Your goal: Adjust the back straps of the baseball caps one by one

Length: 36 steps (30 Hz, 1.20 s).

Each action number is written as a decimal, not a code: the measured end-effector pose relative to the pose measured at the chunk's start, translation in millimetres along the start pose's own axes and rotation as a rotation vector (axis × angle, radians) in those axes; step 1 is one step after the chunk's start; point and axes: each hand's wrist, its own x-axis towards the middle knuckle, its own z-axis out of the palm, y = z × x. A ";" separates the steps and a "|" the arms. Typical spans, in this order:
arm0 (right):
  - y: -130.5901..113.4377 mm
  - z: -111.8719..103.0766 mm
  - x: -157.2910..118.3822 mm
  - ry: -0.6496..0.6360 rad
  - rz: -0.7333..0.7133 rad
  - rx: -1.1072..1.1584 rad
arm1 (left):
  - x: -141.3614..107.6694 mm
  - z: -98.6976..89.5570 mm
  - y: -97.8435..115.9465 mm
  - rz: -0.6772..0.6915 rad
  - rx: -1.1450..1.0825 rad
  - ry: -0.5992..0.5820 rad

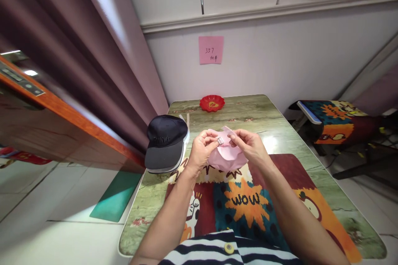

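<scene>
Above the table my two hands hold a pink cap [228, 158] by its back strap. My left hand [203, 147] pinches the strap end with the small metal buckle [220, 140]. The loose strap end [229, 131] is between the thumb and fingers of my right hand [248, 145]. Whether the strap passes through the buckle I cannot tell. To the left of my left hand rests a black cap [166, 138] with raised lettering, on top of at least one lighter cap [187, 136].
A patterned mat [245, 201] covers the near part of the green table [248, 112]. At its far edge stands a red scalloped dish [212, 103]. A pink note [211, 49] is on the wall, a curtain [124, 49] and wooden door [77, 120] at left, and a stool [332, 116] at right.
</scene>
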 end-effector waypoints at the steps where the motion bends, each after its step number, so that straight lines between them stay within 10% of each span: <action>1: 0.7 0.9 -0.5 -0.017 0.001 -0.028 | -0.9 0.7 -0.1 0.011 0.025 -0.018; 14: 15.6 13.6 -2.8 -0.011 0.057 -0.013 | -15.9 6.6 7.3 0.497 0.813 0.105; 36: -18.5 12.4 -10.7 -0.068 -0.033 0.097 | -26.1 3.3 9.2 0.674 0.761 0.093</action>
